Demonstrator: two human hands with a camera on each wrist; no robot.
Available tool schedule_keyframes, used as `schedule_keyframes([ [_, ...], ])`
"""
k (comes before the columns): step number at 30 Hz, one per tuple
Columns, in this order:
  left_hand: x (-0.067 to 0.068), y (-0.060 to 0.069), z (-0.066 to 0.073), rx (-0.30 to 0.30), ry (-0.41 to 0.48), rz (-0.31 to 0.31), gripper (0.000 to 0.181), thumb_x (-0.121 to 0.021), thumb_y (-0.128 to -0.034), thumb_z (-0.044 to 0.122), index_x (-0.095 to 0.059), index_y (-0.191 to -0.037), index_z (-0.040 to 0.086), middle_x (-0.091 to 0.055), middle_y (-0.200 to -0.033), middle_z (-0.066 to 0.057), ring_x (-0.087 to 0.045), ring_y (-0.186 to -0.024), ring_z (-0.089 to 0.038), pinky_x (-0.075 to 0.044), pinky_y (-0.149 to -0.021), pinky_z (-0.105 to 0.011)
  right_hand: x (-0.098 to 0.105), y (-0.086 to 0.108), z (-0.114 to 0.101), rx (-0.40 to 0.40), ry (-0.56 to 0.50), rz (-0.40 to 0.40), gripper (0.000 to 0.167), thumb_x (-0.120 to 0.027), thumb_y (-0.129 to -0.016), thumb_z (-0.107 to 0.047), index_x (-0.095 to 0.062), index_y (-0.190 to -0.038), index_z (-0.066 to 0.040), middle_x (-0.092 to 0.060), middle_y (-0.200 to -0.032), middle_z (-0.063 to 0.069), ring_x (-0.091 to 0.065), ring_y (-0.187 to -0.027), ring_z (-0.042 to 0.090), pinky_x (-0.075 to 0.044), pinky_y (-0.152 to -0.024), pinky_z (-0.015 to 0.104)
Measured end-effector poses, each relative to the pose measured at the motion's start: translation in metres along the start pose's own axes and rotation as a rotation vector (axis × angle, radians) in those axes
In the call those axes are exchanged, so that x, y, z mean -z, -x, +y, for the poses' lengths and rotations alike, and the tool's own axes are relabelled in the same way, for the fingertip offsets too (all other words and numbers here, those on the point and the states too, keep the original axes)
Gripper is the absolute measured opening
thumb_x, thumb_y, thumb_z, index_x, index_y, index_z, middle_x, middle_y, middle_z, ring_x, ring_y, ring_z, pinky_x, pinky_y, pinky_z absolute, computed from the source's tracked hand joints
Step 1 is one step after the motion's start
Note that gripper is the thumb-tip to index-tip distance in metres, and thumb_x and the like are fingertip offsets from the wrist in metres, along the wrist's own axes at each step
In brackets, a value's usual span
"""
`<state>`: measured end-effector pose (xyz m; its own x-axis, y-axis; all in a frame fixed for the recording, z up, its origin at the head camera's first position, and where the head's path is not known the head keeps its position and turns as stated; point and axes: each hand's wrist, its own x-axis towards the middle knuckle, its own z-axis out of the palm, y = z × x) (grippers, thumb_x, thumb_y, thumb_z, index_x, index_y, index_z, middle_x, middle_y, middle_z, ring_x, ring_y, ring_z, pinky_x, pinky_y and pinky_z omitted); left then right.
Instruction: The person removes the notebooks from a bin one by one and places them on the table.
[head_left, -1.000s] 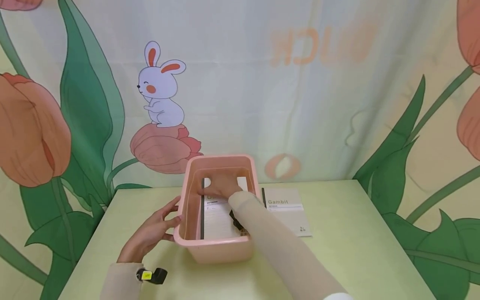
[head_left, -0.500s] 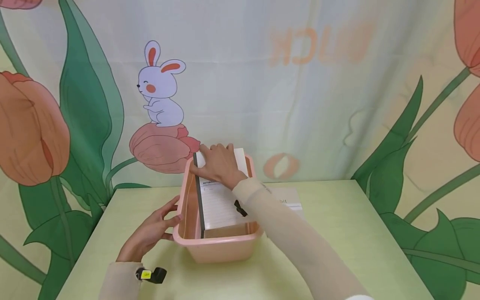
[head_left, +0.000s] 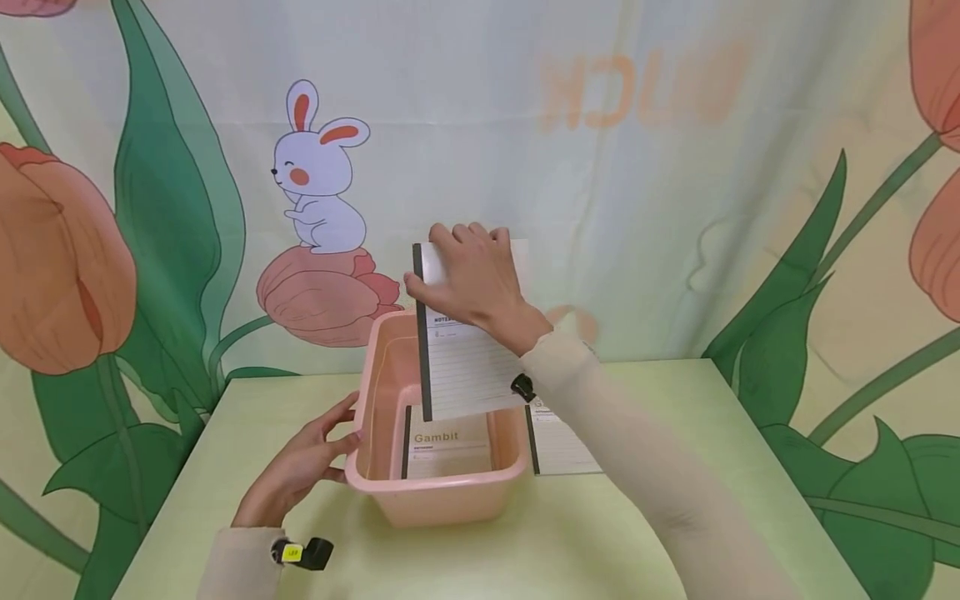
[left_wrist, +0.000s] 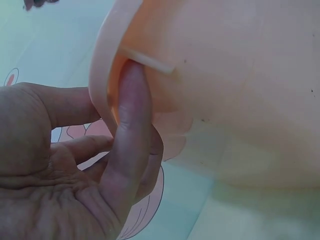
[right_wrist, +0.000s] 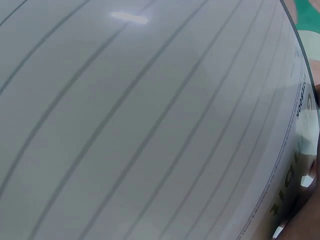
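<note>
A lined notebook [head_left: 472, 367] with a dark spine hangs tilted above the pink bin [head_left: 438, 500]. My right hand [head_left: 480, 279] grips its upper part, fingertips over the top edge; its cover [right_wrist: 150, 120] fills the right wrist view. Another notebook [head_left: 450, 454], marked Gambit, lies inside the bin. At the bin's left rim, my left hand [head_left: 303, 462] pinches the edge; the left wrist view shows that hand [left_wrist: 100, 145] with fingers on both sides of the rim [left_wrist: 102, 65].
Right of the bin, a third notebook [head_left: 558, 446] lies on the pale green table [head_left: 675, 467], partly covered by the right sleeve [head_left: 637, 450]. A curtain [head_left: 480, 150] with a rabbit and tulips stands behind.
My right hand has risen out of the bin with the notebook and moved slightly right, uncovering the notebook inside. My left hand has stayed on the rim.
</note>
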<state>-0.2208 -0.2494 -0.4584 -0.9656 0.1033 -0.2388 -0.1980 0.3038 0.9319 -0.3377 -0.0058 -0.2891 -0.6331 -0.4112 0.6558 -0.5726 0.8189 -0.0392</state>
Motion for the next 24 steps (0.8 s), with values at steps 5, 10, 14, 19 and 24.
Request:
schedule_keyframes([
  [5, 0.000, 0.000, 0.000, -0.011, 0.008, -0.007, 0.073, -0.058, -0.0992, 0.023, -0.016, -0.159, 0.025, -0.029, -0.153, -0.015, -0.057, -0.118, -0.033, -0.061, -0.073, -0.041, 0.028, 0.012, 0.024, 0.052, 0.037, 0.117, 0.043, -0.050, -0.080, -0.059, -0.055, -0.091, -0.017, -0.047, -0.071, -0.003, -0.042, -0.069, 0.018, -0.033, -0.071, 0.040],
  [10, 0.000, 0.000, 0.000, -0.012, 0.002, -0.004, 0.073, -0.058, -0.0989, 0.025, -0.016, -0.159, 0.025, -0.029, -0.153, -0.016, -0.057, -0.117, -0.031, -0.061, -0.072, -0.041, 0.046, 0.037, 0.060, 0.082, 0.055, 0.188, 0.046, -0.051, -0.081, -0.058, -0.058, -0.090, -0.013, -0.047, -0.070, 0.000, -0.043, -0.068, 0.021, -0.035, -0.072, 0.044],
  [14, -0.001, 0.002, 0.000, -0.012, -0.002, 0.003, 0.073, -0.058, -0.0990, 0.024, -0.016, -0.159, 0.026, -0.029, -0.153, -0.016, -0.058, -0.117, -0.032, -0.061, -0.072, -0.041, 0.049, 0.066, 0.097, 0.050, 0.066, 0.169, 0.046, -0.051, -0.081, -0.057, -0.057, -0.088, -0.012, -0.047, -0.069, 0.001, -0.044, -0.069, 0.023, -0.034, -0.073, 0.046],
  [19, -0.003, 0.004, 0.002, -0.014, -0.012, 0.008, 0.072, -0.057, -0.0994, 0.024, -0.017, -0.159, 0.027, -0.029, -0.153, -0.016, -0.056, -0.120, -0.036, -0.061, -0.073, -0.041, 0.041, 0.106, 0.144, -0.026, 0.106, 0.076, 0.045, -0.051, -0.082, -0.056, -0.057, -0.090, -0.012, -0.049, -0.072, 0.003, -0.045, -0.072, 0.025, -0.033, -0.075, 0.047],
  [24, -0.003, 0.003, 0.003, -0.013, -0.014, 0.004, 0.073, -0.057, -0.0996, 0.025, -0.015, -0.159, 0.026, -0.027, -0.155, -0.017, -0.055, -0.122, -0.038, -0.061, -0.074, -0.041, 0.022, 0.144, 0.187, -0.042, 0.136, -0.007, 0.045, -0.054, -0.083, -0.055, -0.057, -0.093, -0.011, -0.054, -0.078, 0.005, -0.048, -0.077, 0.026, -0.034, -0.077, 0.048],
])
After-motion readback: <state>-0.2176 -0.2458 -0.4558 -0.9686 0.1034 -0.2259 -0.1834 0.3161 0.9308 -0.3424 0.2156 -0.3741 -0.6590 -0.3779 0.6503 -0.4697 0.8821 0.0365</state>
